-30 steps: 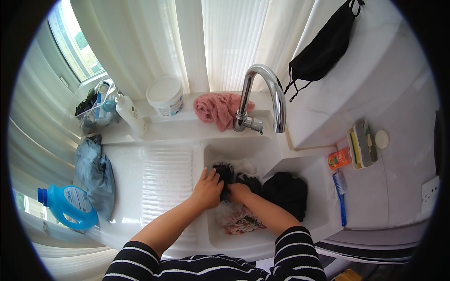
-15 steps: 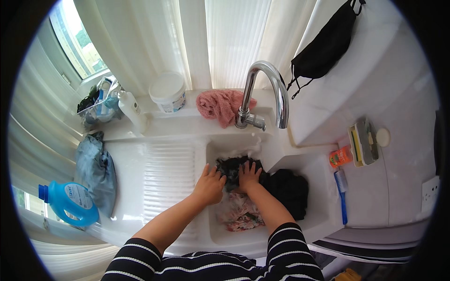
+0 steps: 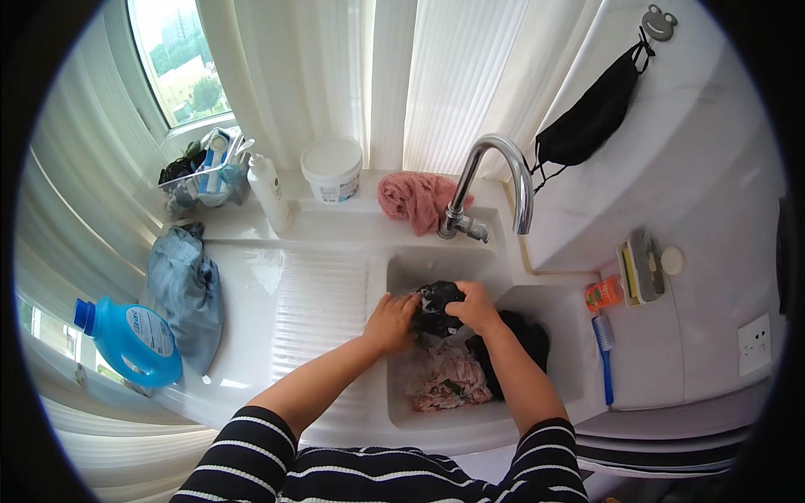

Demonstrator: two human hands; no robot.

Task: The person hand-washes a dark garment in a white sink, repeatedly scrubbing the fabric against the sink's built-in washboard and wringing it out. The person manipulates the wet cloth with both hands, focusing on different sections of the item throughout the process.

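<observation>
A wet black garment, bunched up with bits of suds on it, is lifted between my hands over the white sink basin. My right hand grips its right side, thumb and fingers closed on the cloth. On the other side my left hand has its fingers around the left edge, their tips partly hidden. Below lies a pink and white patterned cloth. Another black cloth rests at the basin's right, partly behind my right forearm.
A chrome faucet arches over the basin's back right. Left of the basin is a ribbed washboard, then blue-grey clothing and a blue detergent bottle. Behind stand a white tub and a pink towel. A blue brush lies right.
Both hands pressed flat over the black garment before; now they hold it gathered into a bundle and raised. My right hand has moved rightward to its side. The whole view has shifted slightly.
</observation>
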